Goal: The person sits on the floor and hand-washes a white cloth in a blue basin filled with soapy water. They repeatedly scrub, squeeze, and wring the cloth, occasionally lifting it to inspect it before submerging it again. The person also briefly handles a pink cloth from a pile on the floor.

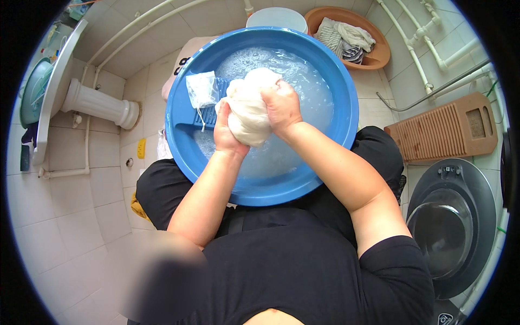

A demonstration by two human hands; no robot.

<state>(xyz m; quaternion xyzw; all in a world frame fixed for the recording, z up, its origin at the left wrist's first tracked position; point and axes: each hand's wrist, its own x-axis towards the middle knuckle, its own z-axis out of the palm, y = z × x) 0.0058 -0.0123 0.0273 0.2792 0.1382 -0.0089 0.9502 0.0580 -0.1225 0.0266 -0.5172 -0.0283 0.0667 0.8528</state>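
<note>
A bunched-up whitish wet cloth [250,111] is held over a large blue basin [179,143] of sudsy water. My left hand [229,138] grips the cloth from its left and below, thumb up along its side. From the right, my right hand [281,108] closes around the upper part, knuckles showing. Between the hands the cloth bulges in a twisted lump; most of my fingertips are hidden in it. Left of the cloth, a small white translucent drawstring bag [202,90] lies on the basin's built-in ribbed washboard [208,117], its string hanging down.
Behind the basin stand a white bucket [276,19] and an orange-brown tub [382,51] with striped and pale laundry [346,39]. On the right are a brown washboard [439,129] and a dark-lidded machine [452,227]. A white pedestal sink [100,105] stands left; a yellow brush-like item [141,148] lies on the floor.
</note>
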